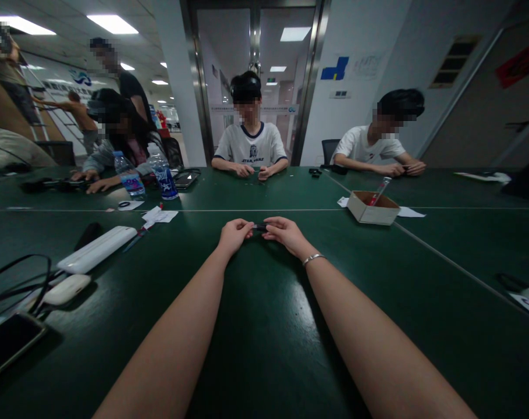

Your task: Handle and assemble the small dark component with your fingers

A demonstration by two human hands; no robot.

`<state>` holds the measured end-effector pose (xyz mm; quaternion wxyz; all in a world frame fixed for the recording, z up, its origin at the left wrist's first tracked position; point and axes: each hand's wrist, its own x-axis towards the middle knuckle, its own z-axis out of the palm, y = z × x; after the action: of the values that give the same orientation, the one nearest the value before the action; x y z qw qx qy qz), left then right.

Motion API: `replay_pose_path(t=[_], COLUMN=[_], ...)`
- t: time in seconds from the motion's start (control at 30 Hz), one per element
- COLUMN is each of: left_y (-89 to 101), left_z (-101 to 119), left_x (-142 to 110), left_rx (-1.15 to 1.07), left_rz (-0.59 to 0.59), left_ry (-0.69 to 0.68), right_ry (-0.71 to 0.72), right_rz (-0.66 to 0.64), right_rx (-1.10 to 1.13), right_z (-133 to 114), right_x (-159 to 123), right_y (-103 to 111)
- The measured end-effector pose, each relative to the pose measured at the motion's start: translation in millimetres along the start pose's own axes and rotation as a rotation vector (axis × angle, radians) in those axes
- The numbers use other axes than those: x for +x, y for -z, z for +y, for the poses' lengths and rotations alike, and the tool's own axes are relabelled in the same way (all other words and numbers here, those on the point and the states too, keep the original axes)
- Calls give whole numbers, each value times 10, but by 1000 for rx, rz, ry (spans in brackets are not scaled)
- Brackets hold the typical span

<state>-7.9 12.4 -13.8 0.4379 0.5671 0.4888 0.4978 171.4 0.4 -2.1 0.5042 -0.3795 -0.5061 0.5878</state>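
Between my two hands is a small, short black object point(259, 227) with a paler part at its left end; it is too small for me to make out its kind. My left hand point(235, 236) pinches its left end with thumb and fingertips. From the other side, my right hand point(287, 234) grips the right end, fingers bent over it. Both hands are held over the dark green table point(264, 326), arms stretched forward. A silver bracelet point(313, 258) circles my right wrist.
Left of me lie a white power bank point(97, 250), a white rounded case point(67, 290), cables and a phone point(13, 343). Two bottles point(163, 173) stand farther back. A small open box point(373, 208) sits to the right. People in headsets sit across the table.
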Motion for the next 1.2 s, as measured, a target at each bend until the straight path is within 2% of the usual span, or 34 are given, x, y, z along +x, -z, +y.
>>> replay_pose_path(t=[0.3,0.47,0.6,1.03,1.2], left_y=[43,32,33,41,59], left_z=[14,23,30,6,30], left_x=[-54,-70,-69,-19,-55], left_rx=[-71,-160,-116,-51,-66], left_rz=[-65,-100,-78,-40,-69], left_ry=[-159,-138,-149,0,-51], right_ry=[-30,-43,-24,201,125], right_rz=[12,16,-3,16,15], right_rx=[41,59,75,-91,-90], right_z=[-12,15,48,87,85], right_x=[9,42,55,48,50], right_y=[3,23,42,2,-3])
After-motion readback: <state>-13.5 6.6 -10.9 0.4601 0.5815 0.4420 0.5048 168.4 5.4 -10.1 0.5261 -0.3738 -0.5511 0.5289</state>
